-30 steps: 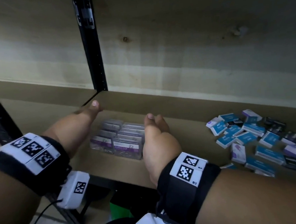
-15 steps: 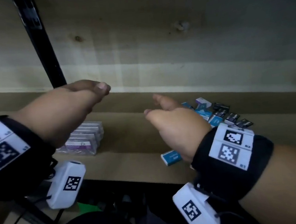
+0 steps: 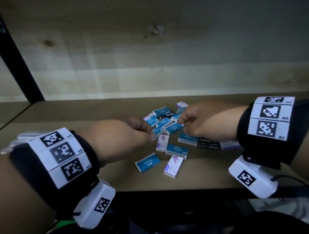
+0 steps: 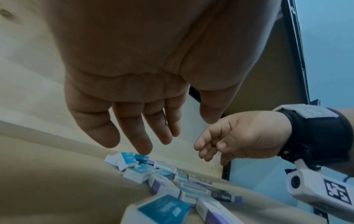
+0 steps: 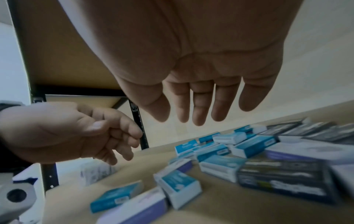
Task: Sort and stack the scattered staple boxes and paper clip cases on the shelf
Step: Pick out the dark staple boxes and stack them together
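Reaching over the shelf, both hands hover above a loose heap of small boxes. Left hand hangs over the heap's left edge; the wrist view shows its fingers extended and slightly spread, nothing in the grip. Right hand is over the heap's far right part, fingers straight and loose, grip likewise empty. Neither hand plainly touches a box yet.

Heap sits mid-shelf, toward the front edge. Mostly blue-and-white boxes, several white ones with purple print, and a few dark ones on the right, partly under the right forearm. One blue box lies apart at the front, flat, with bare shelf around it. Clear plastic cases peek out behind the left wristband at the shelf's left end, well apart from the heap.

Handling, as a guess: small cardboard boxes, stiff, dense for their size if full. Glossy faces may slide on each other, so a tall stack could skew. Best taken across the two long sides, thumb against fingers. The overlapping ones in the middle will drag neighbours along; start from outliers like the lone blue box. Square each colour group before stacking.
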